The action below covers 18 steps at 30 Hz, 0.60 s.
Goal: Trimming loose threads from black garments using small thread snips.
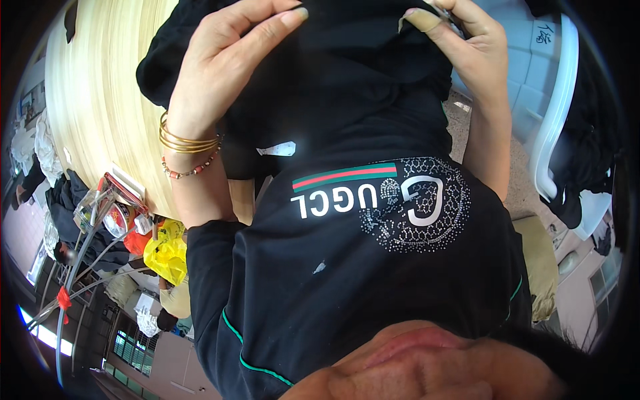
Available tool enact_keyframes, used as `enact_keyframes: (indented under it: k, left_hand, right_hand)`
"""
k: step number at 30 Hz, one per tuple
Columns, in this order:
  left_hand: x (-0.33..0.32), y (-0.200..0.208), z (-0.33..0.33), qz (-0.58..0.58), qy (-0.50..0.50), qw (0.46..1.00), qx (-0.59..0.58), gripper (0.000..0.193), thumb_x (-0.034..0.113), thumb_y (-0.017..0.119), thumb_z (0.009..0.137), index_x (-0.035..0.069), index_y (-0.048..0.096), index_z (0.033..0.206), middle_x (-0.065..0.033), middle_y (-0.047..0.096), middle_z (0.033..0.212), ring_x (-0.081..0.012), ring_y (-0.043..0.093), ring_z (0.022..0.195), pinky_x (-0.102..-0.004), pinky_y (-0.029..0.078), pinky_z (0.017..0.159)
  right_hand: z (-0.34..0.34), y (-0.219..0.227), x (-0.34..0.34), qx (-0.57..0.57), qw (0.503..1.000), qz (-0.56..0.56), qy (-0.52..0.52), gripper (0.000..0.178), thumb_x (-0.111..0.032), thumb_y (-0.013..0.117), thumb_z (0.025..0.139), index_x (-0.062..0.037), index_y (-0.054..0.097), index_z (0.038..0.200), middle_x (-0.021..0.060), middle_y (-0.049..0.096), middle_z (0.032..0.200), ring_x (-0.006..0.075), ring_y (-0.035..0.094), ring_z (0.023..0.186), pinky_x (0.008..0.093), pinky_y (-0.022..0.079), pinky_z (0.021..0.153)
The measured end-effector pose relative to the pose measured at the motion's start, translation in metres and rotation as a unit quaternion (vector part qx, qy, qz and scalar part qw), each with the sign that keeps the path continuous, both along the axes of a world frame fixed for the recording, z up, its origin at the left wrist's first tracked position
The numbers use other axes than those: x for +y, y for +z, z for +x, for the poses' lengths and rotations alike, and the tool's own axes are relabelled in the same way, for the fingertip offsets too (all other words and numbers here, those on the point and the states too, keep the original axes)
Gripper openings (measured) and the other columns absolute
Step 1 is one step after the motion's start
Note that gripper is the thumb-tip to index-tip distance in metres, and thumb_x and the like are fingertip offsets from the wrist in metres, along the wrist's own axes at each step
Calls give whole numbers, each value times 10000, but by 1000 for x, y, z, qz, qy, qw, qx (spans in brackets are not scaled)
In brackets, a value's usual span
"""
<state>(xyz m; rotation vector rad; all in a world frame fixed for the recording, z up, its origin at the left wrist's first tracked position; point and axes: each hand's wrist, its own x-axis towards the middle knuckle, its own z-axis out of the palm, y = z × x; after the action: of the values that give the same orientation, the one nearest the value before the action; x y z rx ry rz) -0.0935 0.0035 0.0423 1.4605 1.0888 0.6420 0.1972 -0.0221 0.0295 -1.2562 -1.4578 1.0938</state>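
While the wearer's black shirt [400, 287] fills my foreground, the black cloth [333, 73] bunches just beyond it, reaching up between both hands. The left hand [243, 43] seems to pinch it, thumb and forefinger nearly together; the right hand [467, 30], its thumb wrapped in tan tape [425, 20], is cut off above, so I can't tell its grip. I judge the step in hand as handling the cloth two-handed; the next move calls for steady fingertips. To the left curves a pale wooden table [100, 100]; farther out I see a yellow bag [167, 253] and a window [133, 347].
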Motion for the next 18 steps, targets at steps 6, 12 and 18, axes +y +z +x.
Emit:
enact_keyframes:
  k: [6,12,18]
  left_hand:
    - [-2,-8,5,-15,17,997,-70,262,90,638,972,-5,669,1214,-61,711,1091,-116,648,1040,-220,482,951]
    - [-4,-6,12,-10,21,998,-54,267,98,636,975,-3,667,1220,-65,712,1095,-119,649,1044,-221,483,951]
    - [-5,-7,13,-7,-2,998,-62,269,105,638,978,-9,663,1220,-43,700,1081,-101,636,1025,-208,477,928]
  right_hand:
    - [-27,27,-5,-111,980,161,49,413,-16,801,763,-20,688,1161,70,635,904,152,586,751,254,459,677]
    - [-35,26,1,-143,967,187,92,397,-28,801,754,-3,710,1139,95,629,855,187,600,721,279,466,607]
    - [-38,25,4,-191,946,243,99,297,-12,782,770,0,739,1064,94,621,792,189,602,706,282,468,597]
